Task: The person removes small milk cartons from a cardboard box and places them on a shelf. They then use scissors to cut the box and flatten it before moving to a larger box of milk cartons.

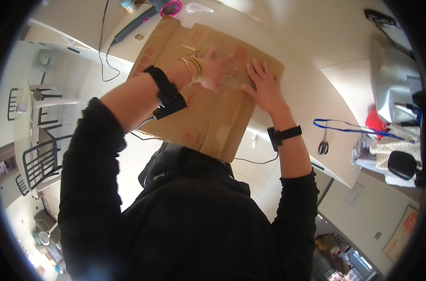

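A brown cardboard box [230, 109], printed in red and creased along its flaps, lies tilted across the front edge of the table before me. Its near end overhangs the edge by my body. My left hand [216, 72], blurred, is spread over the middle of the upper face; whether it touches the cardboard is unclear. Gold bangles [195, 66] circle that wrist. Near the box's right side, my right hand [263, 82] rests on the cardboard with its fingers apart. Neither hand grips anything. A black strap with a small device sits on each forearm.
On the pale table [300, 87], a grey hair dryer [137, 26] with a pink ring lies beyond the box, its cord hanging over the edge. Black-handled scissors [323, 145] and a blue lanyard [353, 130] lie rightward, near a silver bag [393, 95]. Chairs [41, 161] stand left.
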`<state>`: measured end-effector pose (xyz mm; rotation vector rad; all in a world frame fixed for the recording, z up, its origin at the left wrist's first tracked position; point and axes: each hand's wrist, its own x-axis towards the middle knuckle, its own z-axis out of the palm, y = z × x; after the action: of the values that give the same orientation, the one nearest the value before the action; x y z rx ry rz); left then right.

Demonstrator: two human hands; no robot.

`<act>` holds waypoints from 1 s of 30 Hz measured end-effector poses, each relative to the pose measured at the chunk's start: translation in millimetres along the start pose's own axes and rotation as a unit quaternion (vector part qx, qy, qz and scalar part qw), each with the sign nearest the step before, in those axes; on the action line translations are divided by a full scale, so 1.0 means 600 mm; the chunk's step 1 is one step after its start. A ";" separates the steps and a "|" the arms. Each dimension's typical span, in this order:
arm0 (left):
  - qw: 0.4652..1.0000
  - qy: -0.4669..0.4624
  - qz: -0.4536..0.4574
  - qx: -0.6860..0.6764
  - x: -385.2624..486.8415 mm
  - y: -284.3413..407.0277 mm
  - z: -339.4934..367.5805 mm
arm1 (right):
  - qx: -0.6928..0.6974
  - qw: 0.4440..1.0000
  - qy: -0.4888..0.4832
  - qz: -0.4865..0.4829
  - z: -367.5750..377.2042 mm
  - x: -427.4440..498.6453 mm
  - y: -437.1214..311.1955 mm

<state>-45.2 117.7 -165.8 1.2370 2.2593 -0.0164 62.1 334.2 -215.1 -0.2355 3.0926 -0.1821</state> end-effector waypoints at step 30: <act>0.993 0.077 0.054 0.069 0.004 0.012 0.064 | 0.990 0.124 -0.026 0.066 0.140 -0.452 -0.262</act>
<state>-22.7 113.2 -197.7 1.4788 2.3517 -0.0371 357.2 211.8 -272.9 0.2120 0.2049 -2.9129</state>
